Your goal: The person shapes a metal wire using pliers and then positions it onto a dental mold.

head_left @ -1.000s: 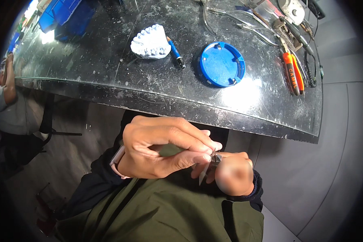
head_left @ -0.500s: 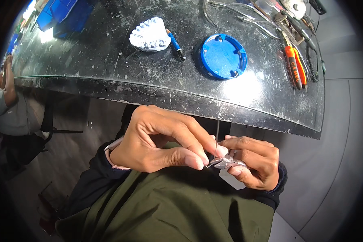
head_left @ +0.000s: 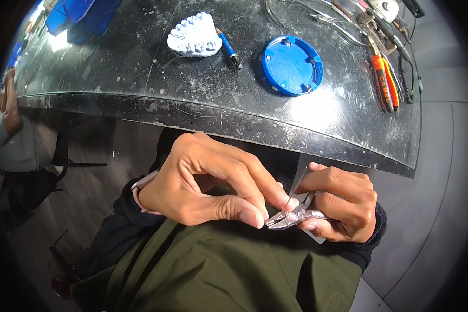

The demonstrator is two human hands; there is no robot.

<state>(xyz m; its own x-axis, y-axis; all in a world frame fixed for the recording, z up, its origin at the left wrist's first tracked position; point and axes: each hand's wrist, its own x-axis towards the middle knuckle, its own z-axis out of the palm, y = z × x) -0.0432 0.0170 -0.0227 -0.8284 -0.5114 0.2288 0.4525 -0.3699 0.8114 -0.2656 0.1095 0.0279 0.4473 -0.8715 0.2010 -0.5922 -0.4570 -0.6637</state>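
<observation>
In front of my lap, my right hand point(head_left: 343, 205) is closed around a pair of small silver pliers point(head_left: 286, 220), their jaws pointing left. A thin metal wire point(head_left: 296, 188) rises at a slant beside the pliers' jaws. My left hand point(head_left: 213, 182) is closed in a pinch just left of the jaws, thumb and fingers on the wire's lower part. The fingertips partly cover where wire and jaws meet, so I cannot tell how firmly the jaws grip it.
Past the dark bench's edge point(head_left: 234, 122) sit a white dental cast point(head_left: 195, 36), a blue pencil point(head_left: 229, 51) and a round blue dish point(head_left: 293, 66). Orange-handled pliers point(head_left: 386, 83) and other metal tools point(head_left: 338, 26) lie at the right. A co-worker's arm point(head_left: 10, 104) shows far left.
My right hand has moved a little right with the pliers, whose jaws now show more fully. The wire has gone from nearly upright to leaning right. My left hand keeps its pinch.
</observation>
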